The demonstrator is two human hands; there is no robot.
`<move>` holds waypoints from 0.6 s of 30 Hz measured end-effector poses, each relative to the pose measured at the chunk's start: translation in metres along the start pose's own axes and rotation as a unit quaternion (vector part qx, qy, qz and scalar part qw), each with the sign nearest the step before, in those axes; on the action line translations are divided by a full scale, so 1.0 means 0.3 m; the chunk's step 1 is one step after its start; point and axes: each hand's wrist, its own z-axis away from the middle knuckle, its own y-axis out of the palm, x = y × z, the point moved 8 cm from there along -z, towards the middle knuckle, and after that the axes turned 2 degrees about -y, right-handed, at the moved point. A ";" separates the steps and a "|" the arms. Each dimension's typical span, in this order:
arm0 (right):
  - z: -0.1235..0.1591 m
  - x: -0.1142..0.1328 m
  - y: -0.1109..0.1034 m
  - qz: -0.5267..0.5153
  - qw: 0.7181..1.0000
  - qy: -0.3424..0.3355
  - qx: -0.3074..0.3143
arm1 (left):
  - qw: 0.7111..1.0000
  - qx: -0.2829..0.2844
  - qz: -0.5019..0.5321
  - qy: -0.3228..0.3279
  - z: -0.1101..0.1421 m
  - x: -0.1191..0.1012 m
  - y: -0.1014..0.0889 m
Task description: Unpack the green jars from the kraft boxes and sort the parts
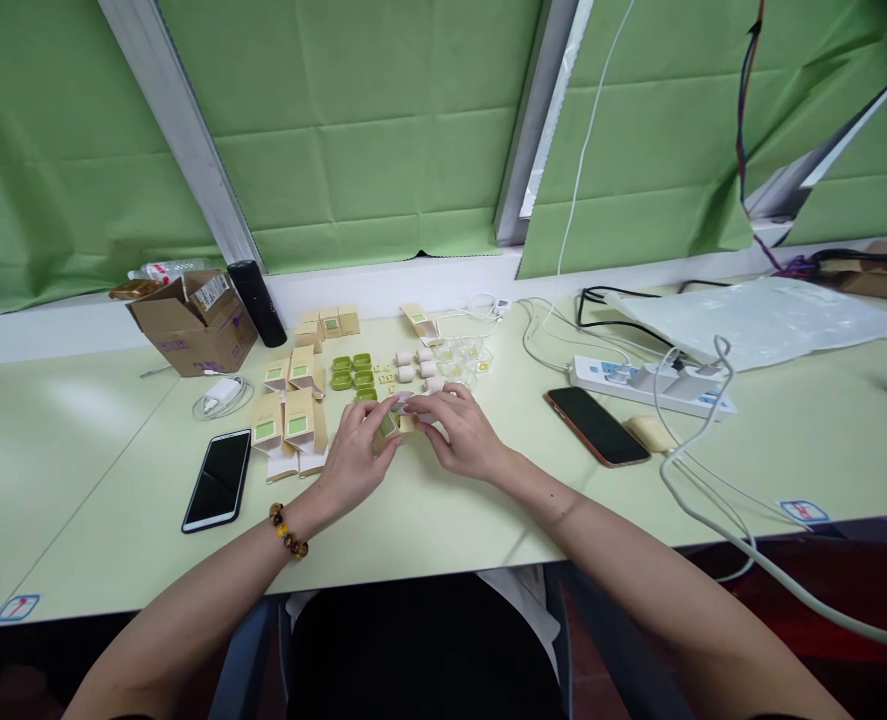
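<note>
Gripping a small kraft carton (389,426) with a green panel in the left hand (358,442), thumb and fingers closed around it, at the near middle of a pale green worktop (428,530). Bending the fingers of the right hand (458,432) over the top of the same carton, beside a whitish piece (402,402) mostly hidden there; cannot tell from this view whether gripping or merely touching with that hand. Wearing a beaded bracelet (288,530) on the left wrist. Just beyond the hands, set out close together: olive-green rounded cases (342,381), tiny yellowish pieces (391,379), pale pink rounded blocks (405,373) and clear plastic containers (464,350). Grouped left of these, more kraft cartons (297,425) with green panels, some with flaps out. Lying farther left, a white-edged smartphone (216,480) and a white charger (222,392) with coiled cable; behind, near the window ledge, an open cardboard box (195,325) with a black cylinder (256,303) leaning beside it. Off to the right, a second smartphone (597,425), a beige case (651,433) and a white power strip (649,386) with cables plugged in.
</note>
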 end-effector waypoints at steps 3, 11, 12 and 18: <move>-0.001 -0.004 0.005 -0.008 1.000 0.023 -0.005 | 1.000 -0.011 -0.014 0.006 -0.003 0.000 -0.005; 0.021 -0.058 -0.017 -0.051 0.988 0.110 -0.095 | 0.997 -0.037 -0.052 0.041 0.005 -0.015 -0.012; 0.024 -0.066 -0.015 -0.050 0.986 0.126 -0.093 | 0.996 -0.041 -0.059 0.049 0.006 -0.019 -0.012; 0.028 -0.103 0.017 -0.036 0.973 0.223 -0.036 | 0.980 -0.059 -0.159 0.109 0.014 -0.057 -0.006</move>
